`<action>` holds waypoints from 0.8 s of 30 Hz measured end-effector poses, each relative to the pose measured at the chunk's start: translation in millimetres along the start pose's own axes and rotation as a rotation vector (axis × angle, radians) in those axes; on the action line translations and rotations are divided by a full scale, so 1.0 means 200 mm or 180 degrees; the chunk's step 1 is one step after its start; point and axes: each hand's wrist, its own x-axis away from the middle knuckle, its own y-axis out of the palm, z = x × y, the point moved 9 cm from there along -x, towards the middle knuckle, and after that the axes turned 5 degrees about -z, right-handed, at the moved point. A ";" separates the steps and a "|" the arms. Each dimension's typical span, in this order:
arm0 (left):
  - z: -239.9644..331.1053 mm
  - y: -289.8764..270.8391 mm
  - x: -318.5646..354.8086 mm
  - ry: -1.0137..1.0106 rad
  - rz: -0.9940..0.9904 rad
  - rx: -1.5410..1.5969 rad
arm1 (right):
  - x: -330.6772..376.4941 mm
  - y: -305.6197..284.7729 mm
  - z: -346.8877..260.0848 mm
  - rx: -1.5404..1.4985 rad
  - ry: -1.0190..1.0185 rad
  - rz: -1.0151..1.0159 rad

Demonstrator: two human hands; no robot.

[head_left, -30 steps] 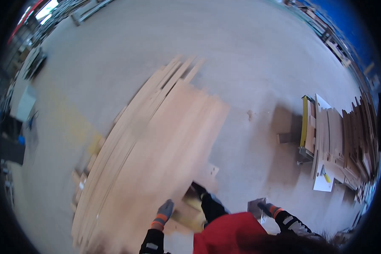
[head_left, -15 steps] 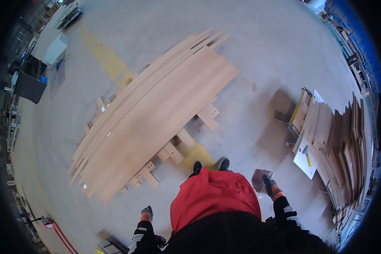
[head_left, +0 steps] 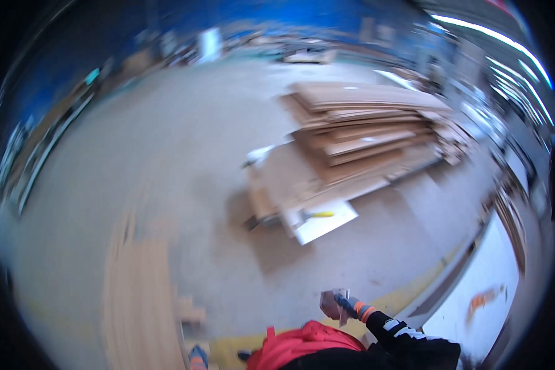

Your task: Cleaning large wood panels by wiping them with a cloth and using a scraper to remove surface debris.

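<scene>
My right hand (head_left: 348, 305), in a dark glove with an orange cuff, is closed on a small brownish flat piece (head_left: 330, 304) with a pale, see-through-looking edge; its exact kind does not show. It hangs over the floor to the right of my red apron (head_left: 308, 345). At the lower edge, my left hand (head_left: 197, 356) is gloved too, smeared and partly cut off, so its fingers are unclear. Beside it lie long light wooden boards (head_left: 139, 296).
A big stack of brown panels (head_left: 370, 132) stands ahead. At its near end, a yellow-handled tool (head_left: 319, 214) rests on a white board (head_left: 330, 228). Close on my right is a white-topped surface (head_left: 475, 290) bearing an orange object (head_left: 482, 299). A blue wall (head_left: 259, 21) lies beyond.
My view has swung right and upward. The panel stack moved from the right edge to the centre, and the light boards slid to the lower left. My right hand keeps its flat piece.
</scene>
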 end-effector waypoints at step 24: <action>2.95 -3.13 -1.48 0.2240 0.0866 0.3105 | -0.23 -1.15 0.69 -0.6193 -0.0619 0.0510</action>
